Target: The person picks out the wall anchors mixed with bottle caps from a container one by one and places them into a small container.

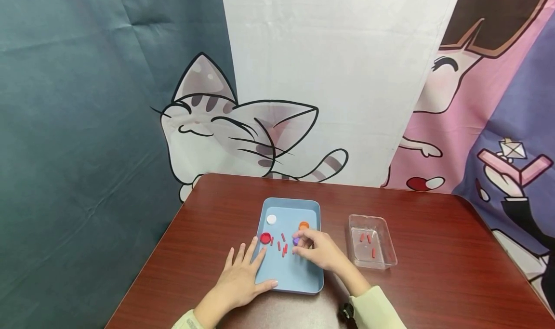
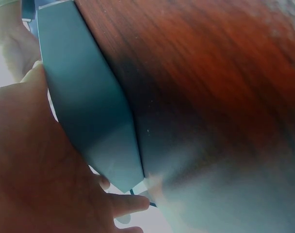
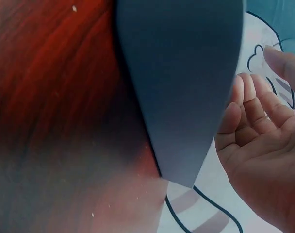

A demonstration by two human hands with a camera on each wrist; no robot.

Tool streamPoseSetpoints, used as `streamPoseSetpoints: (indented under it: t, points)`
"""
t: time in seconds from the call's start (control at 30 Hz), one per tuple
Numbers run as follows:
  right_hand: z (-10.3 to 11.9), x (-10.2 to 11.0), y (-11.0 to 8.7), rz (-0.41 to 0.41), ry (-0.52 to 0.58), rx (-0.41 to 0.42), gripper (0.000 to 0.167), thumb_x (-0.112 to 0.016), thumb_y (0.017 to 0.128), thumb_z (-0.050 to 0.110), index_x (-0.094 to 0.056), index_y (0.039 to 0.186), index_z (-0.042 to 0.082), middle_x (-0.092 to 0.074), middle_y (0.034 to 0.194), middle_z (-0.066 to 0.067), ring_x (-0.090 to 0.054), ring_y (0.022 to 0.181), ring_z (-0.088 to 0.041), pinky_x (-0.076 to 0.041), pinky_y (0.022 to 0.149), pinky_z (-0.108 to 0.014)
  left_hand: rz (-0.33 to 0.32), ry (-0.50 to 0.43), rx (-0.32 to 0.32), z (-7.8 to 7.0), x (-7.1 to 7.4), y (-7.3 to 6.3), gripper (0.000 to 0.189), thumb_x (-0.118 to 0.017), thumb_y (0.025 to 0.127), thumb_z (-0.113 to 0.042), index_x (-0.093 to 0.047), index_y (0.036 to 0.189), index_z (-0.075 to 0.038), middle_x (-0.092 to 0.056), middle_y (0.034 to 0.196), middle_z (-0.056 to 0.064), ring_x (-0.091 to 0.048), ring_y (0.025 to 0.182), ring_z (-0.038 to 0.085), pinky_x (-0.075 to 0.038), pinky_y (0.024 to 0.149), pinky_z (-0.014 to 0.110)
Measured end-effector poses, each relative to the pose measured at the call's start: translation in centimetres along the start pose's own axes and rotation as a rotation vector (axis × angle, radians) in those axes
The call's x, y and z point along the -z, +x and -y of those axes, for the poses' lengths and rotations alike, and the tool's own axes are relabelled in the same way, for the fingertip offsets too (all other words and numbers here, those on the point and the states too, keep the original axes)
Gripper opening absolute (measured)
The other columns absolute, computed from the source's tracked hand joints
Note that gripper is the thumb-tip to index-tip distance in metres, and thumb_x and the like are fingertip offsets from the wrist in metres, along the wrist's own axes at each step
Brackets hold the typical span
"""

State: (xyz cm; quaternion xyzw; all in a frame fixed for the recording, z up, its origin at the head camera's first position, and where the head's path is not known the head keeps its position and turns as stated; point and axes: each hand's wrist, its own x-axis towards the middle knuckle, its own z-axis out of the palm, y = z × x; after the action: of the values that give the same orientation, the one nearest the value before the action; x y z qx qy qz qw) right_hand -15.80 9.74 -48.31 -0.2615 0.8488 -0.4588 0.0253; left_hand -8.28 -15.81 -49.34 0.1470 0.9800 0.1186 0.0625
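Observation:
A light blue tray [image 1: 295, 278] on the table holds several small red sticks [image 1: 279, 246]. My left hand [image 1: 238, 281] spreads its fingers along the tray's left edge, thumb at the near rim; in the left wrist view the hand [image 2: 45, 165] lies beside the tray's outer wall [image 2: 89, 97]. My right hand [image 1: 320, 250] is over the tray's right side, thumb and forefinger apart around a purple round cap [image 1: 296, 241]. A red stick shows near the thumb tip. In the right wrist view the hand [image 3: 264, 141] has loosely bent fingers beyond the tray wall [image 3: 181, 87].
Also in the tray are a white round cap [image 1: 271, 219], a red round cap [image 1: 265, 238] and an orange round cap [image 1: 304, 225]. To its right stands a clear plastic box [image 1: 372, 260] with 3 red sticks inside. Printed cloth hangs behind the brown table [image 1: 191, 242].

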Motion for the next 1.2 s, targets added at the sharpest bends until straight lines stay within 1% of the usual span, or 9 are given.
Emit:
streamPoseSetpoints:
  t: [0.17,0.27,0.5,0.67,0.9,1.07,1.2]
  points:
    - [0.1,-0.6,0.1,0.019,-0.029,-0.020,0.028,-0.081,0.087,0.018,-0.072,0.109,0.003,-0.062,0.080,0.009,-0.056,0.072,-0.003,-0.050,0.065,-0.022,0.000,-0.008,0.000,0.0,0.1,0.0,0.092,-0.048,0.089,-0.078,-0.039,0.157,-0.016,-0.016,0.169,0.013,-0.027,0.148,0.049,-0.014,0.118,0.068]
    - [0.1,-0.9,0.2,0.019,-0.059,-0.014,0.027,-0.081,0.086,0.017,-0.073,0.108,0.003,-0.061,0.079,0.010,-0.055,0.071,-0.002,-0.049,0.064,-0.021,0.001,-0.006,0.001,0.0,0.1,0.0,0.092,-0.048,0.089,-0.078,-0.039,0.157,-0.016,-0.016,0.169,0.013,-0.027,0.148,0.049,-0.014,0.118,0.068]
    - [0.0,-1.9,0.4,0.018,-0.199,0.012,0.022,-0.082,0.085,0.016,-0.075,0.104,0.008,-0.062,0.080,0.005,-0.052,0.071,-0.005,-0.046,0.065,-0.023,0.001,-0.010,0.003,0.0,0.1,-0.1,0.092,-0.048,0.090,-0.078,-0.039,0.157,-0.016,-0.017,0.169,0.013,-0.027,0.148,0.049,-0.014,0.118,0.068]
    - [-0.1,-2.2,0.7,0.008,-0.289,0.009,0.024,-0.084,0.082,0.019,-0.076,0.104,0.011,-0.062,0.081,0.002,-0.053,0.075,-0.011,-0.045,0.066,-0.026,-0.008,-0.006,-0.002,0.0,0.1,-0.1,0.091,-0.049,0.090,-0.077,-0.040,0.157,-0.016,-0.017,0.169,0.014,-0.028,0.147,0.049,-0.014,0.118,0.068]
    - [-0.1,-2.8,1.1,-0.006,-0.387,-0.057,0.027,-0.087,0.079,0.023,-0.079,0.104,0.014,-0.058,0.084,0.003,-0.052,0.077,-0.011,-0.045,0.067,-0.029,-0.009,-0.007,-0.004,-0.1,0.1,-0.1,0.091,-0.049,0.090,-0.077,-0.040,0.157,-0.016,-0.017,0.169,0.013,-0.029,0.147,0.049,-0.014,0.118,0.068]
    - [-0.1,-3.2,1.3,-0.012,-0.447,-0.078,0.028,-0.089,0.077,0.026,-0.079,0.101,0.016,-0.054,0.084,0.003,-0.049,0.074,-0.011,-0.043,0.064,-0.029,-0.010,0.003,-0.005,0.0,0.0,-0.1,0.092,-0.048,0.090,-0.078,-0.040,0.157,-0.016,-0.018,0.169,0.013,-0.031,0.146,0.049,-0.015,0.117,0.068]
    - [0.2,-3.3,1.4,-0.005,-0.471,-0.127,0.029,-0.089,0.076,0.029,-0.080,0.102,0.019,-0.054,0.086,0.001,-0.047,0.073,-0.012,-0.041,0.061,-0.029,-0.013,0.012,-0.006,0.0,0.0,0.0,0.091,-0.047,0.090,-0.078,-0.039,0.157,-0.017,-0.018,0.169,0.013,-0.032,0.146,0.048,-0.015,0.118,0.067]
